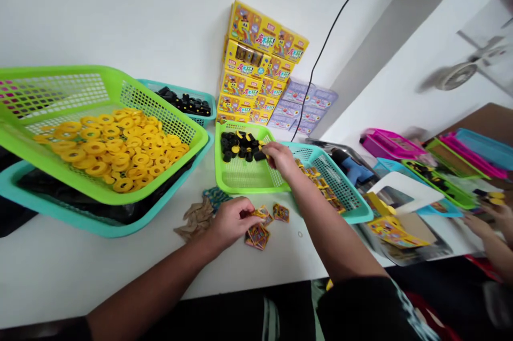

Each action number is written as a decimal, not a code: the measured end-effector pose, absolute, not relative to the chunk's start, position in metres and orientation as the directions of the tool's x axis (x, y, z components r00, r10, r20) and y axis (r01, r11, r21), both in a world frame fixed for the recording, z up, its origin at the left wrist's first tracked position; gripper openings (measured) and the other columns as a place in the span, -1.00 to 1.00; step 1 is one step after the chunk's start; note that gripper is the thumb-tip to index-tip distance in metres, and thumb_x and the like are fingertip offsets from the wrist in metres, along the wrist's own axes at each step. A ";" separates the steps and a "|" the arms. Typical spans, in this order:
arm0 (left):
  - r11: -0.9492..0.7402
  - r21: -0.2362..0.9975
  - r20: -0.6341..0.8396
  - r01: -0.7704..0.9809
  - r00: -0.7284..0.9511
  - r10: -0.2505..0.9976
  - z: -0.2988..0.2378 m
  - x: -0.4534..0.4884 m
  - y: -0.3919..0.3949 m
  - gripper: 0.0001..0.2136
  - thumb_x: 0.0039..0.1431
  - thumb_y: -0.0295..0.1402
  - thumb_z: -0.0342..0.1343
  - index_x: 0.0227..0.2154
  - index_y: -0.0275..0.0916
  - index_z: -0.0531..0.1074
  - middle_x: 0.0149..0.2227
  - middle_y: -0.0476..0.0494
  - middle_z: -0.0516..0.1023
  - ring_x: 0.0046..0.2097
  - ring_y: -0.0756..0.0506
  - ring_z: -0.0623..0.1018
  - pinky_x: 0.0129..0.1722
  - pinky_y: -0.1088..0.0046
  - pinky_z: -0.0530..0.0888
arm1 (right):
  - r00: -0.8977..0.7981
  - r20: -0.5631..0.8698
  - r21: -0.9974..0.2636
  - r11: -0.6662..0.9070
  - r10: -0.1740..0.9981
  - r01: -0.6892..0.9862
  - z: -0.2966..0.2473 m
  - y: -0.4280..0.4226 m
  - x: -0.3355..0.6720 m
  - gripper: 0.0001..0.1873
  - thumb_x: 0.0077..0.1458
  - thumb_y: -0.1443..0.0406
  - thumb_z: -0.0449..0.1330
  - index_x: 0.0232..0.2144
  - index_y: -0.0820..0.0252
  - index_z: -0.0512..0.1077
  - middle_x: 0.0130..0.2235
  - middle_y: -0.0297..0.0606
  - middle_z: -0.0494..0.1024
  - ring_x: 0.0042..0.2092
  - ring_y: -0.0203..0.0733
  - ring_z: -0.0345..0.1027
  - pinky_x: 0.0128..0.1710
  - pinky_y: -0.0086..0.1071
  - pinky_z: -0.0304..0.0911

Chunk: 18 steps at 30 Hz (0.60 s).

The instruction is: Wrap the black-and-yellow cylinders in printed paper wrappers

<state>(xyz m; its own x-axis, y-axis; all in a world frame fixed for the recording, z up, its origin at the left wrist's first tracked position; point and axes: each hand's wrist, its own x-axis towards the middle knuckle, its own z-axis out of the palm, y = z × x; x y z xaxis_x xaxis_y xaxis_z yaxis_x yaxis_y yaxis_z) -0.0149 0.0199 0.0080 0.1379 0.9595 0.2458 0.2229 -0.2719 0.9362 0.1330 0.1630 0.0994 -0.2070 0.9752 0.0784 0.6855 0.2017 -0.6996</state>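
My left hand (232,222) rests on the white table with its fingers curled on a small printed packet (262,215); more printed packets (257,236) lie beside it. My right hand (280,160) reaches into a small green basket (240,179) and pinches a black piece (259,156) from a pile of black and yellow pieces (239,146). Brown paper scraps (196,218) lie left of my left hand.
A big green basket (132,82) of yellow rings (116,148) sits tilted on a teal tray (52,207) at left. A teal basket (340,191) with packets is at right. Yellow boxes (256,63) are stacked at the wall. Another person's hands (491,218) work at far right among coloured trays.
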 end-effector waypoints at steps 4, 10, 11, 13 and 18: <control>-0.309 0.923 0.281 0.231 0.147 0.948 0.012 -0.015 0.017 -0.79 0.00 -0.27 0.25 -0.57 -0.25 0.39 -0.55 0.03 0.37 -0.48 0.03 0.32 -0.45 0.52 0.24 | -0.441 -0.048 -0.903 0.150 0.896 0.403 0.104 0.084 0.168 -0.76 -0.06 0.19 0.13 -0.41 0.23 0.50 -0.60 -0.39 0.34 -0.58 -0.34 0.09 -0.60 -0.47 -0.01; -0.345 0.903 0.302 0.255 0.194 0.933 0.012 -0.011 0.011 -0.81 0.02 -0.28 0.23 -0.56 -0.26 0.40 -0.55 0.03 0.38 -0.48 0.04 0.33 -0.46 0.52 0.24 | -0.458 -0.113 -0.955 0.030 0.882 0.294 0.084 0.040 0.188 -0.81 -0.07 0.25 0.17 -0.43 0.25 0.52 -0.60 -0.41 0.33 -0.58 -0.38 0.06 -0.60 -0.48 -0.06; -0.352 0.899 0.307 0.259 0.198 0.931 0.012 -0.010 0.010 -0.81 0.02 -0.29 0.23 -0.56 -0.26 0.40 -0.54 0.03 0.39 -0.48 0.04 0.34 -0.45 0.52 0.25 | -0.458 -0.112 -0.956 0.031 0.882 0.293 0.082 0.039 0.189 -0.81 -0.07 0.25 0.17 -0.43 0.25 0.52 -0.60 -0.41 0.31 -0.58 -0.38 0.05 -0.60 -0.48 -0.08; -0.338 0.907 0.291 0.252 0.205 0.934 0.011 -0.009 0.009 -0.81 0.02 -0.29 0.23 -0.56 -0.26 0.40 -0.54 0.02 0.40 -0.48 0.03 0.36 -0.46 0.52 0.27 | -0.463 -0.117 -0.960 0.019 0.878 0.279 0.078 0.038 0.194 -0.81 -0.07 0.25 0.17 -0.44 0.25 0.52 -0.61 -0.42 0.30 -0.59 -0.39 0.02 -0.61 -0.48 -0.12; -0.052 0.997 0.029 0.060 0.326 0.945 0.014 -0.010 0.009 -0.72 0.06 -0.13 0.18 -0.51 -0.27 0.39 -0.60 0.01 0.43 -0.54 0.00 0.43 -0.53 0.49 0.37 | -0.424 -0.091 -0.981 -0.008 0.901 0.194 0.066 0.022 0.202 -0.73 -0.05 0.26 0.16 -0.28 0.24 0.53 -0.56 -0.42 0.30 -0.59 -0.40 0.00 -0.63 -0.48 -0.13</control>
<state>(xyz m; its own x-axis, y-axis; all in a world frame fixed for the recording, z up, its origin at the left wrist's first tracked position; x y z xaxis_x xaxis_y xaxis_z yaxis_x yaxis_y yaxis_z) -0.0095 0.0094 0.0145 0.3260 0.9449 0.0294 0.0598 -0.0517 0.9969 0.2025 0.0221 0.0661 -0.4244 0.9009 -0.0911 0.1936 -0.0079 -0.9810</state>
